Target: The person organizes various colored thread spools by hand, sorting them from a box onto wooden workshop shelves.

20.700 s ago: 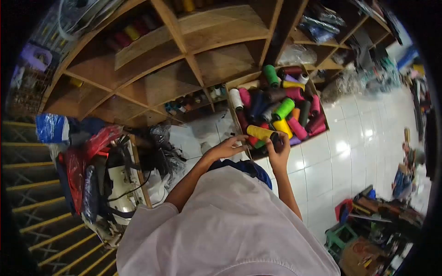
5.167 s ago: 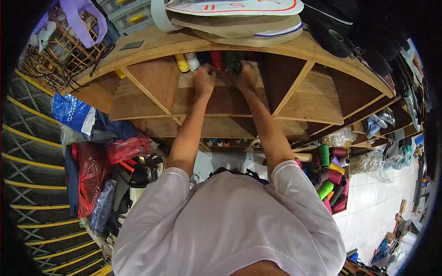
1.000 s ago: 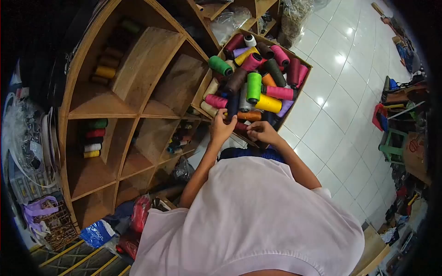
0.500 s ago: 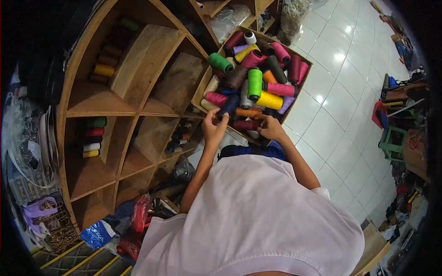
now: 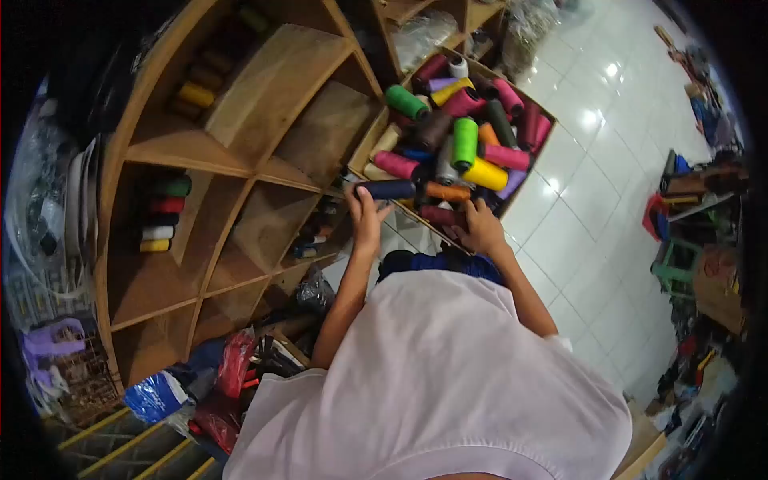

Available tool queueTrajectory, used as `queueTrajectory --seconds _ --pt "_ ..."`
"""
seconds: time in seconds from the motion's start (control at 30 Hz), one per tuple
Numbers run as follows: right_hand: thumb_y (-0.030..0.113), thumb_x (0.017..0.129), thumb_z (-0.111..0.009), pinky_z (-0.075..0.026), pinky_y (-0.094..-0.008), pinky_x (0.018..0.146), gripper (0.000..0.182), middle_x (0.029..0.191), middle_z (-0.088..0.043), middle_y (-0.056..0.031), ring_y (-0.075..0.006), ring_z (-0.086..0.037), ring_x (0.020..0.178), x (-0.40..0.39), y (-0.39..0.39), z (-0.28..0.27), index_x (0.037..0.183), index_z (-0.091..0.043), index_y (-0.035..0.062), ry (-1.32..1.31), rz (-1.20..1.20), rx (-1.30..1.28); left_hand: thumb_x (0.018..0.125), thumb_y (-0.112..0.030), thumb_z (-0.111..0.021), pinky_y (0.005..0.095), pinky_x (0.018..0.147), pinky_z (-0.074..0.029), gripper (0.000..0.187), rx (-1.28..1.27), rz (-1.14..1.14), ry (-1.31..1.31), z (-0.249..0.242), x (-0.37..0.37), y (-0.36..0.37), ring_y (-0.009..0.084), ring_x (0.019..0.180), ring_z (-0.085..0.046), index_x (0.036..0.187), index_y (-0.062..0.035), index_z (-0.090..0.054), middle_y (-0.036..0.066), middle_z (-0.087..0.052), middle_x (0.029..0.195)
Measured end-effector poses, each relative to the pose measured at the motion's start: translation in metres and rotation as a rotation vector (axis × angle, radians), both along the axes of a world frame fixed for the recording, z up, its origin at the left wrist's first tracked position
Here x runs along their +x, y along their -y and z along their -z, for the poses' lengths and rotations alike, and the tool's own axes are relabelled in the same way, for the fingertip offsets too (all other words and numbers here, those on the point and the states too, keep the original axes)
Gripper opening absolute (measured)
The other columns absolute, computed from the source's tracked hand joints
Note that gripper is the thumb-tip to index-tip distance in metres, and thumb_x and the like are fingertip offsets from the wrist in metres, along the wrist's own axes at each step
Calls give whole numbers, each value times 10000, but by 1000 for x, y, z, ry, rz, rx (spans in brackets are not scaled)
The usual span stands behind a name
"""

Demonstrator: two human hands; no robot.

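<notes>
A navy blue thread spool (image 5: 386, 190) lies sideways in the grasp of my left hand (image 5: 366, 222), at the near left edge of the box. My right hand (image 5: 483, 230) is closed at the near rim of the box, its fingers over the edge beside a dark red spool (image 5: 442, 215). The shallow box (image 5: 366, 150) is heaped with several thread spools. Among them are a bright green spool (image 5: 464, 144), a yellow spool (image 5: 486, 173), an orange-brown spool (image 5: 447, 192) and a pink spool (image 5: 396, 165).
Left of the box stands a wooden cubby shelf (image 5: 252, 174). One compartment holds a short stack of spools, with a red spool (image 5: 164, 206) among them; more sit higher up. White floor tiles (image 5: 588, 172) stretch to the right, toward a green stool (image 5: 680, 268). Plastic bags (image 5: 238, 364) lie lower left.
My left hand has moved slightly left and turned the navy spool from steeply slanted to nearly level. My right hand stays at the box's near edge. The view has shifted a little.
</notes>
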State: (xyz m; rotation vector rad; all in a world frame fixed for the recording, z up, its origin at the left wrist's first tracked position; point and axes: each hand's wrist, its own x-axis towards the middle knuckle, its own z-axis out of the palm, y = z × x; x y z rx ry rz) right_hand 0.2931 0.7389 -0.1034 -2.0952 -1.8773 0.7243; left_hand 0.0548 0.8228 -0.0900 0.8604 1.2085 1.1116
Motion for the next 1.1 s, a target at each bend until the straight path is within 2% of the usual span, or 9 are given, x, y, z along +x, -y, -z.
queueTrajectory --seconds 0.1,0.27,0.37,0.43,0.57,0.7,0.8,0.9,1.1 --pt "410 884 -598 -523 -478 751 400 920 -667 -204 -403 -661 833 3 2 23 1008 -642 31 -268 79 -43 978 -518 -491 497 869 -561 701 -146 -8 169 -15 -14 0 310 1163 -537 1462 -126 -170 178 -394 1341" --pt "387 926 -601 -482 -252 531 432 810 -669 -75 -141 -657 607 -14 1 -38 1067 -638 -20 -988 495 -321 817 -6 -719 428 822 -585 725 -45 32 258 -42 -41 9 242 1092 -574 1312 -112 -200 129 -445 1220" --pt "340 892 -673 -471 -251 512 431 830 -672 -76 -142 -647 600 -24 -3 -44 1126 -608 -16 -1122 213 -448 810 3 -725 402 828 -581 717 113 -9 105 -33 -73 18 223 1073 -579 1308 -110 -222 121 -454 1206" --pt "263 843 -753 -519 -273 736 462 1004 -677 -84 -146 -654 850 -57 -11 -79 1183 -591 -4 -1235 38 -451 781 40 -740 375 845 -571 742 120 -55 67 -67 -100 26 214 1057 -590 1309 -115 -242 122 -503 1180" --pt "113 840 -755 -436 -347 1002 537 1222 -595 -88 -186 -571 1111 -136 -41 -132 1312 -517 15 -1194 -296 -553 752 -81 -817 278 767 -515 764 361 -275 -239 -134 -182 27 162 944 -631 1342 -106 -332 117 -615 1079" --pt "103 889 -707 -498 -293 886 457 1145 -627 -72 -144 -601 1044 -240 -101 -134 1287 -513 -8 -1170 -631 -98 764 -143 -820 336 835 -517 638 610 -401 -534 -158 -266 -17 229 967 -650 1278 45 -492 134 -660 1050" --pt "122 804 -746 -536 -367 785 403 987 -676 -228 -323 -688 905 -311 -133 -179 1141 -582 -29 -902 -585 317 757 -147 -822 374 849 -511 627 560 -524 -565 -149 -296 -53 260 950 -659 1260 54 -508 164 -664 1025" --pt "116 793 -739 -531 -424 770 377 964 -668 -236 -389 -668 871 -366 -176 -162 1111 -596 -28 -706 -485 563 758 -133 -811 394 832 -510 611 633 -616 -972 -144 -305 -81 297 917 -662 1251 67 -510 182 -669 1002" --pt "181 820 -689 -500 -483 835 494 1064 -629 -266 -431 -613 984 -426 -228 -137 1234 -524 -33 -352 -181 804 750 -138 -818 382 769 -519 579 607 -605 -908 -132 -317 -126 267 892 -637 1235 12 -539 160 -626 1039"
